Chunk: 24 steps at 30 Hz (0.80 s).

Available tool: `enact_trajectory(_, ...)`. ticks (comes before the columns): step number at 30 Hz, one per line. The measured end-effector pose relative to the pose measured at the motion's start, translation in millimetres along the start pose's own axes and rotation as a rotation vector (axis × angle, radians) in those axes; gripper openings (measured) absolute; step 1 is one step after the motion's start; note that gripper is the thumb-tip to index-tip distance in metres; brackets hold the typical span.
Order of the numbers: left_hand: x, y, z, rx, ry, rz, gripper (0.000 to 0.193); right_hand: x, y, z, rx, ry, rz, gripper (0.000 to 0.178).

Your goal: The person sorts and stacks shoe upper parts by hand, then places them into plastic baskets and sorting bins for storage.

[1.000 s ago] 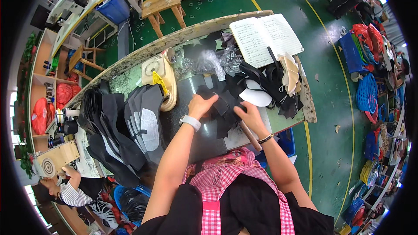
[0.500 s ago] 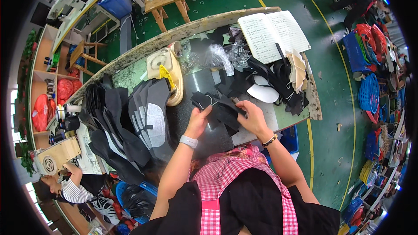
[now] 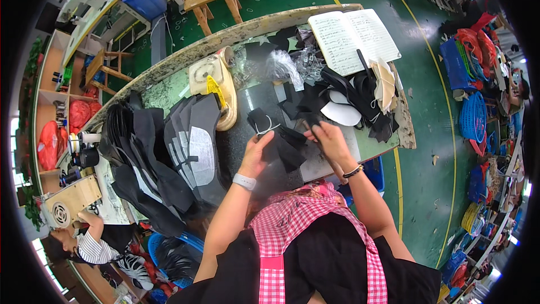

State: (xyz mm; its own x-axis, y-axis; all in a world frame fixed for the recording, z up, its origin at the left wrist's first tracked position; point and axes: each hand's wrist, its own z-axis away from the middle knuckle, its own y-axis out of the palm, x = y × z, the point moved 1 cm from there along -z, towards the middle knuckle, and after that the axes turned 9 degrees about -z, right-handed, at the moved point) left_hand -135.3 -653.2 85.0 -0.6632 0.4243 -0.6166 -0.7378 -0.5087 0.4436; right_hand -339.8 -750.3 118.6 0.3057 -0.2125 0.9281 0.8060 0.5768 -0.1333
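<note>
My left hand [image 3: 256, 156] is closed on a bundle of black cut pieces [image 3: 289, 149], thumb on top near a loop of white string [image 3: 268, 126] that lies around them. The pieces fan out to the right over the dark tabletop. My right hand [image 3: 333, 144] pinches at the upper right of the bundle, its fingertips on a dark piece. A brownish, stick-like thing [image 3: 338, 170] shows under that palm; its kind I cannot make out. Beyond the hands lie more black scraps [image 3: 304, 101] and a white oval piece [image 3: 341, 114].
Stacked black shoe-upper pieces [image 3: 194, 135] lie left, beside a cream machine-like device [image 3: 228, 110] with a yellow part. An open notebook [image 3: 354, 39] and clear plastic bags [image 3: 281, 67] lie at the back. A blue bin [image 3: 371, 174] stands below the right edge. Another person [image 3: 101, 242] sits far left.
My right hand has turned and drawn slightly right, its fingers now pinched together. The black bundle has spread and tilted, while my left hand keeps hold near the string.
</note>
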Motion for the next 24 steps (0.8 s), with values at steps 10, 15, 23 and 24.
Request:
enact_trajectory(10, 10.6, -23.4, 13.6, 0.065, -0.054, 0.035, 0.031, -37.7, 14.0, 9.5, 0.107, 0.009, -0.217, 0.023)
enact_trajectory(15, 36.5, -14.9, 36.6, 0.159, 0.139, -0.172, 0.054, -34.3, 55.3, 30.7, 0.109, -0.027, -0.143, 0.027)
enact_trajectory(23, 42.7, -8.0, 56.9, 0.191, 0.078, -0.242, 0.052, -51.3, 52.3, 45.9, -0.025, -0.017, -0.015, 0.025)
enact_trajectory(24, 42.5, -7.3, 57.1, 0.168, 0.096, -0.222, 0.05, -45.3, 47.0, 46.0, -0.052, 0.069, -0.151, 0.022)
